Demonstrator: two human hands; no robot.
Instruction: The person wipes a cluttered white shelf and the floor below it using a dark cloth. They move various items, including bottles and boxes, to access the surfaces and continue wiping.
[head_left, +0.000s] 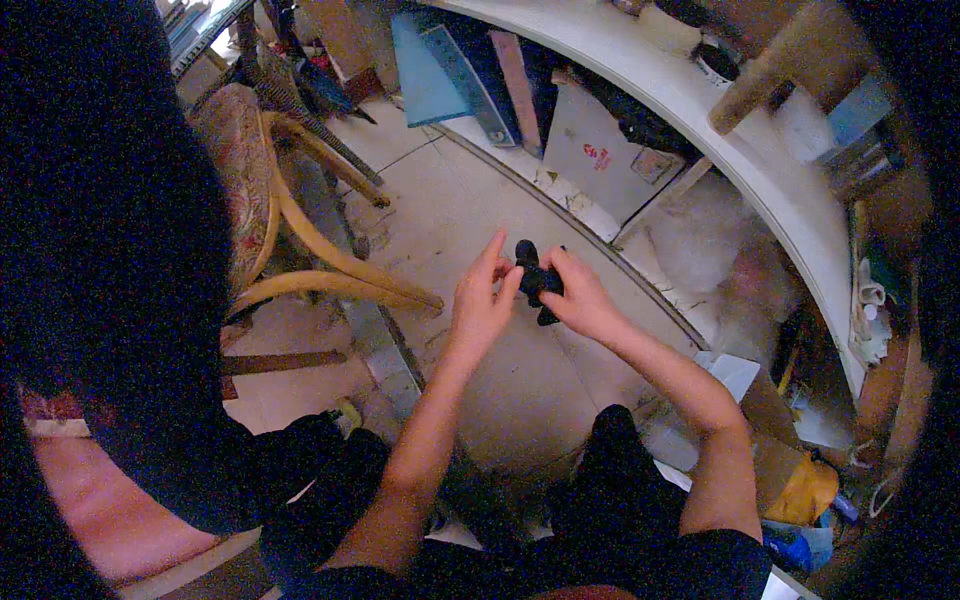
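Note:
My right hand (581, 292) grips a small black jointed object (532, 277), possibly a clamp or mount; its exact kind is unclear. Its rounded upper end and pointed lower end stick out past my fingers. On the other side is my left hand (484, 292), its index finger stretched forward and its thumb tip at the object's left edge. Whether the left fingers pinch any part of it cannot be made out. Both hands are above the tiled floor (465, 187), in front of my dark-clothed knee (619, 442).
Left stands a chair with a patterned seat (244, 187) and curved wooden legs (337, 281). A white curved counter (757, 172) arcs along the right, with boards and a grey box (592, 157) beneath. Cartons and a yellow bag (810, 491) lie lower right. A large dark shape fills the left.

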